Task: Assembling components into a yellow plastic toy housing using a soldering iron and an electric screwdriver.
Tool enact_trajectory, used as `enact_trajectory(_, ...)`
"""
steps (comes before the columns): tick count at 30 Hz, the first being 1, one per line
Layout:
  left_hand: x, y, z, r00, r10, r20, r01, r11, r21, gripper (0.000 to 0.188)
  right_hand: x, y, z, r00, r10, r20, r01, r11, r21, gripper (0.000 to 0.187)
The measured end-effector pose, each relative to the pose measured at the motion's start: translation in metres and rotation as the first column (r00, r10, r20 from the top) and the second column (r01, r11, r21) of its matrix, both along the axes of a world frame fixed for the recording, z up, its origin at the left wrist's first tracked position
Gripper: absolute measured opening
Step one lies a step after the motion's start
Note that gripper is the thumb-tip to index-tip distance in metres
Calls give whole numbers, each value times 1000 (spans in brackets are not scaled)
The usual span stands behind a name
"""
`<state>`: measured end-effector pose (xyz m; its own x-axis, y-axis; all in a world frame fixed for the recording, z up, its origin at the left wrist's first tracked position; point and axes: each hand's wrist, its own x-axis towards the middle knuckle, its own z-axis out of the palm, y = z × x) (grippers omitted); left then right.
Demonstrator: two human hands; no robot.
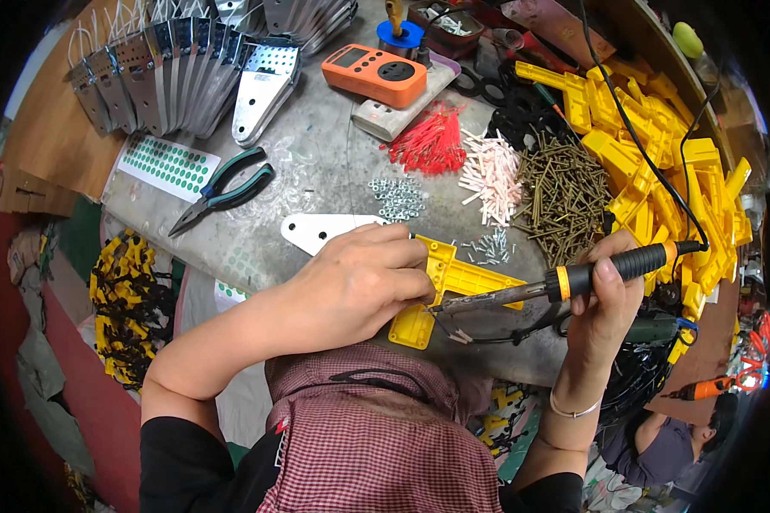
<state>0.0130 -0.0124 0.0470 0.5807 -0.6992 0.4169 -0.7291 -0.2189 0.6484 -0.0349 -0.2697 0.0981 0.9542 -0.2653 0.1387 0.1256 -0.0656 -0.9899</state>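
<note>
My right hand (606, 295) grips a soldering iron (612, 272) by its black and orange handle. The iron's metal shaft points left, and its tip lies over a yellow plastic housing (479, 280) with ribs and a cross-like shape. Bent over that housing is my left hand (364, 286), its fingers closed together near the iron's tip; what they pinch is hidden. Thin dark wires with a pale pink sleeve (459, 337) come out just below the tip. Partly under my left hand lies a white metal plate (321, 232) with holes.
Pliers (227, 190) and a green-dotted sticker sheet (167, 167) lie left. Stacked metal plates (158, 77) stand behind. Beyond the housing are an orange meter (374, 75), red pieces (428, 141), pink sleeves (490, 175), screws (563, 192) and yellow housings (650, 145). A person (667, 445) sits lower right.
</note>
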Motion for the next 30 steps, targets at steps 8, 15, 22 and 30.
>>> enact_trajectory(8, 22, 30, -1, 880, 381, 284, -444, 873, 201, 16, -3, -6, -1, 1000, -19, 15, 19, 1000, 12, 28)
enact_trajectory(15, 27, 44, -34, 890, 456, -10, -447, 875, 185, 15, -1, -5, -2, 1000, -23, -12, 23, 1000, 3, 26)
enact_trajectory(22, -3, 19, -15, 984, 159, 84, -154, 986, -62, 23, 4, -19, 3, 993, -70, 94, 64, 996, 66, 25)
enact_trajectory(30, -12, -5, -37, 969, 99, 226, -69, 988, -135, 27, 80, -8, 8, 912, -354, 208, 373, 926, -57, 25)
